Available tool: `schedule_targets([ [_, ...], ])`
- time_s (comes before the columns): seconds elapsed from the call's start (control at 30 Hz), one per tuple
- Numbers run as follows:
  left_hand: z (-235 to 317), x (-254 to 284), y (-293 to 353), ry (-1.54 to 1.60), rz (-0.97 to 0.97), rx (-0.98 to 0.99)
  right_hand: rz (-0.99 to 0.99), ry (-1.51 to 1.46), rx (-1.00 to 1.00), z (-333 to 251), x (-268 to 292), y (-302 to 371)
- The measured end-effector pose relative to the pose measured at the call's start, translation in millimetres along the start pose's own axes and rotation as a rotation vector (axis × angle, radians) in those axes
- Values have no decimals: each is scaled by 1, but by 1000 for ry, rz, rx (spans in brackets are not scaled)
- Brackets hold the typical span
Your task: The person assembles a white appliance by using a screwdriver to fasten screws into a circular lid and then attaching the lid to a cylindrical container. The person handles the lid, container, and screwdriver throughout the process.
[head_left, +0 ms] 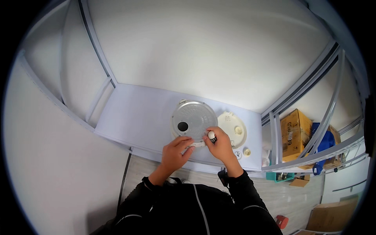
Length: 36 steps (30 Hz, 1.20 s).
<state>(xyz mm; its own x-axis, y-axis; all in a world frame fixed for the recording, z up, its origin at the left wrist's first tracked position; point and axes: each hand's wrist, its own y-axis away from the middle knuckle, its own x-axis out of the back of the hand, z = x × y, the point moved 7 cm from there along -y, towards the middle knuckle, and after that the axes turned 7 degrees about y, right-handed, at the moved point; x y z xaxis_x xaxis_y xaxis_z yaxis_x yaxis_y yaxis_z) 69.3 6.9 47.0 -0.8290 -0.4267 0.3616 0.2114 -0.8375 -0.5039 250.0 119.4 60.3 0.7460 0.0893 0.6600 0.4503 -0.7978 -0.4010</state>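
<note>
In the middle of the shelf lies a round device with a grey metallic disc (199, 113) on top and a cream plastic body beneath. The disc has a dark round hole at its left. My left hand (173, 155) reaches its near rim, thumb and fingers apart, holding nothing. Over the rim's front right, my right hand (220, 145) grips a small white-topped piece with a dark dotted body (212, 136). A cream round cover (239, 139) rests just right of the device, with a small raised knob on it.
Near the shelf's front right lie a small white disc (237, 155) and a small cream cap (246, 151). White walls and metal posts frame the shelf (133, 111). Beyond the right post stand a yellow cardboard box (295, 133), a blue item (326, 147) and a teal bin (280, 177).
</note>
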Motion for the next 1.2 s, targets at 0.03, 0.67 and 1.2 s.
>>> schedule_targets([
  [0.03,2,7,-5,-80,53,-57,6,-14,1,5,1,-1],
  [0.67,-15,3,-49,-398,-16,107,25,-151,-87,30,-4,11],
  [1.2,-1,13,-41,-40,8,-41,-7,-169,-51,-31,35,-1],
])
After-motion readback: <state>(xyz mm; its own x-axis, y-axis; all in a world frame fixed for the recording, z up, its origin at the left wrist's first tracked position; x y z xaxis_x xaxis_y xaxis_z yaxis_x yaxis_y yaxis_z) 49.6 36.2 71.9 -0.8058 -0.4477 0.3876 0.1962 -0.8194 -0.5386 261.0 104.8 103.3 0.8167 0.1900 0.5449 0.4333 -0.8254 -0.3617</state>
